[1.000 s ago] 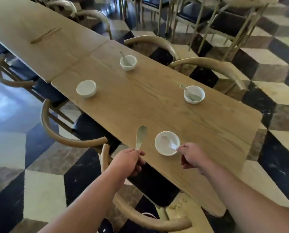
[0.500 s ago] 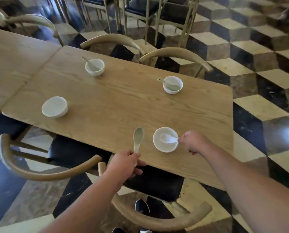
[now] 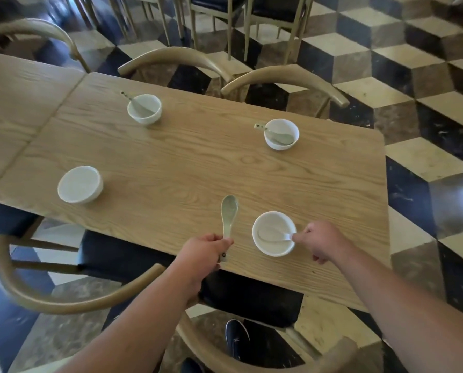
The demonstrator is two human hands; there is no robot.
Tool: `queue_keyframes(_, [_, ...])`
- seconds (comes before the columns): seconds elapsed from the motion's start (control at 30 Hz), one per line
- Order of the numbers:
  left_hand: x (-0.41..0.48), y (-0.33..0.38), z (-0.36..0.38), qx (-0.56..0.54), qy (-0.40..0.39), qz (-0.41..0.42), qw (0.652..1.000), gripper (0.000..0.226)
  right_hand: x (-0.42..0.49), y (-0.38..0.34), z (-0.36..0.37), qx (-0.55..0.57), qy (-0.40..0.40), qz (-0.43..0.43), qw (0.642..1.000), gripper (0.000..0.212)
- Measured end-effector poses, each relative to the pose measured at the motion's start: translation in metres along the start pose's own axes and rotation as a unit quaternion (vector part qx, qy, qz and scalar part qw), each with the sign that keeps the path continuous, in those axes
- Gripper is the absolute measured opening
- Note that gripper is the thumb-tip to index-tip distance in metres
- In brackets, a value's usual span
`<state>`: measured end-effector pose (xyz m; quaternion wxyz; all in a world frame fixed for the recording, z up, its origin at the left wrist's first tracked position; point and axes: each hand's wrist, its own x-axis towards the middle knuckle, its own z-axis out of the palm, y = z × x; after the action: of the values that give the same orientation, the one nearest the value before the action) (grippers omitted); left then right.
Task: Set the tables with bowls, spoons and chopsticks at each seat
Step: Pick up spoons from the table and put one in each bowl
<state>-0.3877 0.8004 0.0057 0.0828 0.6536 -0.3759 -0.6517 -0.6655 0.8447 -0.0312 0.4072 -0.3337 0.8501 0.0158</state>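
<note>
Nearest of all, the left hand (image 3: 203,254) grips a pale spoon (image 3: 229,214) by its handle, fingers curled round it, over the near edge of the worktop (image 3: 198,162). The spoon's long axis runs near to far, with the scoop end pointing away. Just to its right, the right hand (image 3: 322,240) pinches the handle tip of a second spoon (image 3: 272,235). Its scoop lies inside the near right bowl (image 3: 273,251) and its handle leans over the bowl's right rim. That seat looks close to having its spoon set.

A little farther off, well apart to the left of the held spoon, stands the near left bowl (image 3: 90,193) with no spoon in it. The left hand is the nearer one to it. The pale spoon is probably meant for that bowl, which calls for a carry leftward.

At the far side, the far left bowl (image 3: 149,118) and the far right bowl (image 3: 278,146) each hold a spoon already. No chopsticks are in view.
</note>
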Motion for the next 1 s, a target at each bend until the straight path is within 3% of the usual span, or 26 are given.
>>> queue_keyframes(0.1, [0.005,0.005,-0.014,-0.054,-0.009,-0.006,0.999,0.014,-0.014,-0.014,-0.006,-0.076,0.158,-0.042,0.984,0.029])
queue_keyframes(0.17, [0.011,0.008,-0.027,-0.103,-0.012,-0.011,0.995,0.012,-0.033,-0.046,-0.006,0.009,0.226,-0.121,0.967,0.02])
queue_keyframes(0.23, [0.018,0.014,-0.046,-0.158,-0.014,-0.019,0.987,0.009,-0.056,-0.097,0.006,0.134,0.125,-0.166,0.969,0.011])
queue_keyframes(0.33, [0.03,0.025,-0.088,-0.232,-0.003,-0.021,0.972,0.012,-0.078,-0.177,0.049,0.191,-0.103,-0.184,0.959,0.017])
queue_keyframes(0.4, [0.039,0.031,-0.123,-0.269,0.009,-0.012,0.963,0.016,-0.078,-0.223,0.079,0.214,-0.15,-0.181,0.948,0.021])
queue_keyframes(0.6, [0.074,0.036,-0.231,-0.349,0.04,-0.021,0.936,0.029,-0.065,-0.345,0.137,0.241,-0.149,-0.189,0.94,0.019])
queue_keyframes(0.73, [0.098,0.038,-0.28,-0.386,0.058,-0.036,0.92,0.024,-0.055,-0.412,0.163,0.241,-0.137,-0.196,0.941,0.013])
queue_keyframes(1.0, [0.13,0.031,-0.324,-0.424,0.034,-0.058,0.903,0.016,-0.035,-0.47,0.192,0.227,-0.132,-0.151,0.953,0.013])
